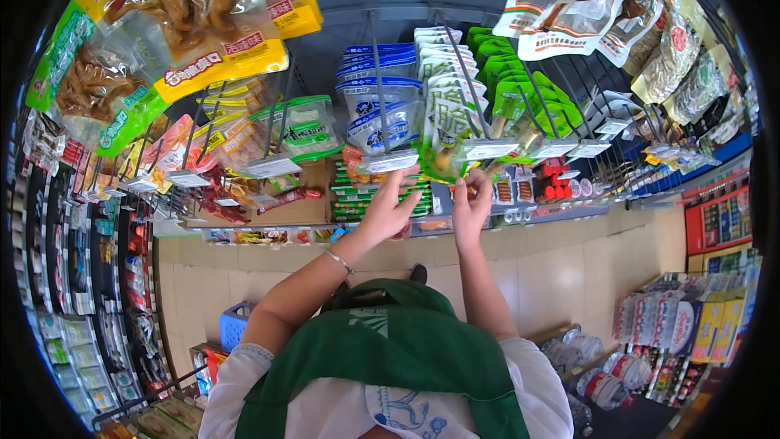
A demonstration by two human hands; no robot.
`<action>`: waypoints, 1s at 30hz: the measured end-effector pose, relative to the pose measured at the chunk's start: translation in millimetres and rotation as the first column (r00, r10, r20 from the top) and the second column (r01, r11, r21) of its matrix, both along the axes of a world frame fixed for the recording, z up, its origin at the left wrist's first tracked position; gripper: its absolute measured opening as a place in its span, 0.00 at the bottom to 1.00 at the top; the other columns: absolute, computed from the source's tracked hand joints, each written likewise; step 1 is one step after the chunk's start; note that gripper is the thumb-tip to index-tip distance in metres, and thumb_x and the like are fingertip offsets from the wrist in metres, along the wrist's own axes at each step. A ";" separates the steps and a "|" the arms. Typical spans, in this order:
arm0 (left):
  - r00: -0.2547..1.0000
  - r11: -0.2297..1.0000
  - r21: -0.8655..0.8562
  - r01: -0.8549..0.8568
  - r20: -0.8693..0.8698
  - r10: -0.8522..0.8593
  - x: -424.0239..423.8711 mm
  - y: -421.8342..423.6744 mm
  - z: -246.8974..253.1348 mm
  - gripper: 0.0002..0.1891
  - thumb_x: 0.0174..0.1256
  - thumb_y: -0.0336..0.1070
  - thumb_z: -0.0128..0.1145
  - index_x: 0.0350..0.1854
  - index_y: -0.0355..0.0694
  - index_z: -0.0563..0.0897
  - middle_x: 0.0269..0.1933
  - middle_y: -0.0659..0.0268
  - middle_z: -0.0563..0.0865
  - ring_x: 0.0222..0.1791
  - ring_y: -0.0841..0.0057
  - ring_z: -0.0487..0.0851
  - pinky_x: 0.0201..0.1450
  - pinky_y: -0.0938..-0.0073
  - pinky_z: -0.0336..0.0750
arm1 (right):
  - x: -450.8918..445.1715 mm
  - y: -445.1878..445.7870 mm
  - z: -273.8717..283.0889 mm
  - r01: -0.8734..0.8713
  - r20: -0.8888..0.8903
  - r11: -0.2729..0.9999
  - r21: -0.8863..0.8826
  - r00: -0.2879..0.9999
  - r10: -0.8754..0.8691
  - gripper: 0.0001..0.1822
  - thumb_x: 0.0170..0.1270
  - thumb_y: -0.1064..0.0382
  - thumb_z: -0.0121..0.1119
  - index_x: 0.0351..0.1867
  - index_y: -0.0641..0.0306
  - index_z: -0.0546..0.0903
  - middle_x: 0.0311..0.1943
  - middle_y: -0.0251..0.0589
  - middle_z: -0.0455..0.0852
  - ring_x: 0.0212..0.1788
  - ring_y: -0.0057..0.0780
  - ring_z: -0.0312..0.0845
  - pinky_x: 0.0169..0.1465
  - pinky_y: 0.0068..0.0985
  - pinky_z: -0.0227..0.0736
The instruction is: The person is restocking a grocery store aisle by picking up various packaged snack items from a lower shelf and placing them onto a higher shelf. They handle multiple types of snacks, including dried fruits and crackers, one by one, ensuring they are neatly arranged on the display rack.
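Observation:
My left hand (391, 204) is raised with its fingers apart, just below a white price-tag holder (390, 160) at the end of a display hook. My right hand (472, 198) has thumb and fingertips together at the lower edge of a green-and-clear snack packet (446, 166); how firmly it grips is hard to see. Above, white-and-green packets (448, 95) hang in a row on a metal hook, between blue-and-clear packets (384, 101) on the left and bright green packets (518, 82) on the right. The price-tag holder (489, 149) above my right hand partly covers the packet.
Large packaged meat snacks (201, 18) hang at upper left, white-edged packs (585, 3) at upper right. Several hooks project towards me. Green sticks of packaged food (350, 195) lie on the shelf below. Water bottles (609, 381) and a blue plastic stool (234, 324) stand on the floor behind.

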State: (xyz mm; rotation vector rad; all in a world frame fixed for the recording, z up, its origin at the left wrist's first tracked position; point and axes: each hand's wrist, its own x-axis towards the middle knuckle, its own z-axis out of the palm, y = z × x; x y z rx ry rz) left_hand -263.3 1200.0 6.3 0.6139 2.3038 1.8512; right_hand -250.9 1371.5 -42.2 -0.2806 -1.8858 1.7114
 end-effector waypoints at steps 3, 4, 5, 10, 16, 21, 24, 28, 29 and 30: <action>1.000 1.000 -0.015 -0.027 -0.004 0.027 -21.8 20.0 -18.1 0.29 0.62 0.26 0.52 0.65 0.41 0.57 0.61 0.56 0.68 0.60 0.66 0.69 0.61 0.65 0.65 | -19.7 8.7 8.1 0.062 -0.106 0.968 0.242 0.994 -0.037 0.18 0.56 0.70 0.60 0.47 0.69 0.70 0.37 0.38 0.76 0.39 0.19 0.70 0.37 0.17 0.67; 1.000 1.000 0.017 -0.015 -0.013 0.015 -28.0 26.9 -17.6 0.31 0.62 0.27 0.52 0.66 0.41 0.56 0.63 0.56 0.67 0.63 0.65 0.66 0.62 0.63 0.63 | -24.8 13.0 4.7 -0.051 -0.013 0.975 0.215 0.998 0.055 0.22 0.54 0.69 0.63 0.50 0.67 0.69 0.35 0.36 0.77 0.35 0.18 0.71 0.36 0.18 0.67; 1.000 0.999 0.040 -0.004 0.007 0.003 -34.3 32.1 -21.6 0.30 0.62 0.27 0.53 0.66 0.41 0.56 0.62 0.56 0.67 0.63 0.65 0.65 0.62 0.63 0.62 | -28.7 16.3 1.3 -0.151 -0.017 0.983 0.108 0.988 0.153 0.22 0.55 0.69 0.63 0.50 0.67 0.69 0.33 0.34 0.77 0.34 0.17 0.71 0.36 0.17 0.67; 0.996 0.996 0.084 0.007 0.085 -0.015 -37.4 37.7 -33.6 0.25 0.62 0.30 0.57 0.59 0.40 0.62 0.51 0.61 0.74 0.51 0.74 0.74 0.52 0.72 0.71 | -22.0 23.8 11.3 -0.460 0.025 0.867 -0.192 0.881 0.473 0.11 0.63 0.67 0.57 0.46 0.65 0.75 0.34 0.29 0.80 0.35 0.12 0.71 0.38 0.14 0.66; 0.941 0.981 0.193 -0.014 0.334 -0.053 -2.5 29.4 -41.8 0.17 0.61 0.37 0.60 0.49 0.35 0.74 0.38 0.68 0.80 0.35 0.85 0.76 0.38 0.80 0.73 | 3.2 37.6 22.4 -0.546 0.062 0.759 -0.355 0.796 0.602 0.10 0.66 0.60 0.55 0.39 0.64 0.81 0.31 0.25 0.81 0.31 0.09 0.68 0.36 0.15 0.66; 0.909 0.954 0.290 0.073 0.375 -0.183 49.4 37.2 -36.8 0.13 0.63 0.35 0.58 0.47 0.35 0.76 0.39 0.70 0.80 0.37 0.88 0.76 0.39 0.82 0.73 | 21.2 46.7 30.8 -0.581 0.119 0.693 -0.427 0.724 0.679 0.10 0.67 0.60 0.54 0.41 0.65 0.80 0.33 0.27 0.81 0.33 0.11 0.70 0.40 0.15 0.67; 0.908 0.963 0.269 -0.005 0.405 -0.108 65.2 44.0 -35.5 0.12 0.63 0.33 0.58 0.46 0.34 0.76 0.37 0.70 0.81 0.37 0.88 0.77 0.39 0.81 0.74 | 28.4 48.7 28.8 -0.620 0.102 0.683 -0.386 0.707 0.699 0.12 0.67 0.60 0.53 0.44 0.66 0.79 0.36 0.29 0.82 0.35 0.13 0.72 0.42 0.16 0.68; 0.907 0.973 0.226 -0.034 0.416 -0.065 73.5 47.0 -29.4 0.12 0.62 0.32 0.59 0.45 0.34 0.77 0.37 0.70 0.82 0.36 0.88 0.78 0.38 0.81 0.74 | 39.7 53.6 35.2 -0.695 0.161 0.653 -0.300 0.638 0.753 0.14 0.65 0.60 0.56 0.47 0.67 0.77 0.39 0.32 0.82 0.39 0.16 0.73 0.44 0.19 0.70; 0.897 0.981 0.192 -0.021 0.437 -0.066 73.6 46.0 -28.3 0.12 0.62 0.31 0.58 0.46 0.33 0.77 0.38 0.69 0.83 0.37 0.86 0.78 0.40 0.81 0.75 | 42.0 56.0 35.3 -0.713 0.180 0.630 -0.310 0.606 0.775 0.14 0.65 0.61 0.56 0.47 0.67 0.77 0.39 0.32 0.82 0.39 0.16 0.73 0.44 0.19 0.71; 0.886 0.987 0.158 -0.007 0.458 -0.067 73.5 43.2 -27.4 0.12 0.61 0.30 0.58 0.46 0.33 0.78 0.39 0.68 0.83 0.38 0.85 0.79 0.41 0.81 0.75 | 46.7 57.8 31.9 -0.700 0.199 0.632 -0.332 0.603 0.773 0.15 0.61 0.62 0.60 0.47 0.67 0.77 0.39 0.32 0.82 0.40 0.16 0.74 0.45 0.21 0.71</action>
